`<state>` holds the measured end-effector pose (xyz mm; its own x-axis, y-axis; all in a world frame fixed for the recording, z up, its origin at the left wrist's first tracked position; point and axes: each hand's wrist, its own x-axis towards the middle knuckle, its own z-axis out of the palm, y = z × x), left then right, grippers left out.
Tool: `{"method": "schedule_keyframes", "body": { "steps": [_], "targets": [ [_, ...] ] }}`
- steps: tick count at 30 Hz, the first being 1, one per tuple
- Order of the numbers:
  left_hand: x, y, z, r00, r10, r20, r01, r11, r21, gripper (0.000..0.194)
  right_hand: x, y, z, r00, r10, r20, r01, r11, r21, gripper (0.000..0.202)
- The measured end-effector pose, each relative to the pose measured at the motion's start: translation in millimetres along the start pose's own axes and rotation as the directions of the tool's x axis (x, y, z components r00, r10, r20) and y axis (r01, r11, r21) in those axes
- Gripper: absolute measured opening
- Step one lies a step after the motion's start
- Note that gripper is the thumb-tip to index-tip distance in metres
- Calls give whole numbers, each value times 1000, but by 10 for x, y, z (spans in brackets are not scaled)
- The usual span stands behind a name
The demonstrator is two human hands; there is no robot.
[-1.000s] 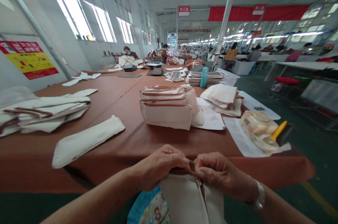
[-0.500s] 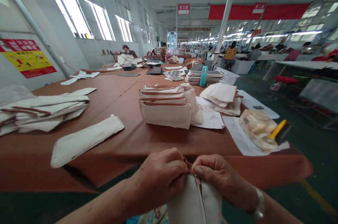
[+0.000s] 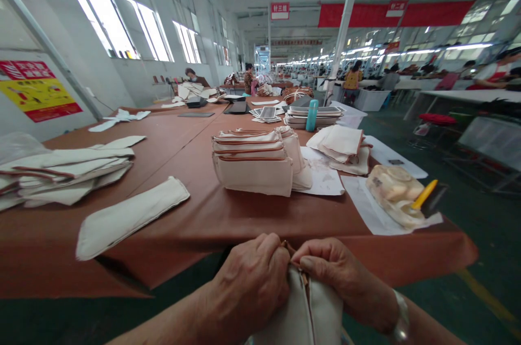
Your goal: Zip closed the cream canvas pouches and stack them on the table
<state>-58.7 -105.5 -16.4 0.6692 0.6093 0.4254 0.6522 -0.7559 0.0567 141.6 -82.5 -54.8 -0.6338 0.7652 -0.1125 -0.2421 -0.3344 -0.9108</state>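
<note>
A cream pouch (image 3: 299,307) with a brown-edged zipper (image 3: 306,283) down its middle is held up in front of the table's near edge. My left hand (image 3: 256,272) is closed around the pouch's upper left corner, its fingertips largely hidden. On the other side of the zipper, my right hand (image 3: 331,274) pinches the top edge between thumb and forefinger. A bit of brown trim sticks up between the two hands. Beyond them, several finished-looking cream pouches (image 3: 252,174) with brown edging stand packed in a row on the table.
The brown-covered table (image 3: 175,225) carries a flat cream piece (image 3: 132,217) and a heap of cream pieces (image 3: 73,171) at left. At right are stacked pouches (image 3: 336,144), a turquoise bottle (image 3: 311,115), and a glue-stained container (image 3: 393,190) with a yellow-handled brush (image 3: 424,194). Co-workers sit farther back.
My left hand has turned slightly, its back now more toward the camera, and shifted a little against the pouch. My right hand keeps its pinch. The whole view has moved slightly.
</note>
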Motion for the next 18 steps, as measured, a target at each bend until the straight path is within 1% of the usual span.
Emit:
{"method": "schedule_keyframes", "body": {
  "steps": [2,4,6,8,10,12,14,15,16,17,18],
  "targets": [
    [11,-2,-32,999,41,25,-42,999,32,14,-4,-44,-35,1000,-6,23,8,993,-114,30],
    [5,-18,-50,994,94,47,-97,993,62,12,-9,-85,-85,998,-19,66,36,962,-271,32],
    [-19,-43,-49,986,147,76,-153,985,79,11,-9,-111,-134,994,-25,102,67,901,-428,30],
    [-51,-76,-41,977,187,100,-195,977,86,12,0,-120,-167,993,-39,113,96,825,-557,22],
    [-75,-112,-41,971,209,116,-219,973,74,13,13,-120,-181,992,-58,111,116,758,-642,14],
    [-80,-149,-57,971,206,125,-207,978,-4,13,23,-122,-177,991,-77,105,128,728,-674,11],
    [-58,-181,-83,979,154,131,-129,974,-187,13,24,-135,-158,990,-95,103,140,721,-679,10],
    [-38,-196,-93,985,98,139,-52,953,-300,13,22,-147,-144,989,-105,108,151,720,-677,10],
    [-12,-211,-98,987,23,157,44,912,-408,15,18,-163,-128,987,-113,117,162,719,-675,10],
    [18,-226,-98,980,-55,193,147,853,-501,19,12,-182,-110,985,-118,126,173,717,-676,9],
    [49,-243,-92,962,-115,249,243,780,-576,25,6,-204,-91,984,-121,132,179,713,-678,9]
  ]
}}
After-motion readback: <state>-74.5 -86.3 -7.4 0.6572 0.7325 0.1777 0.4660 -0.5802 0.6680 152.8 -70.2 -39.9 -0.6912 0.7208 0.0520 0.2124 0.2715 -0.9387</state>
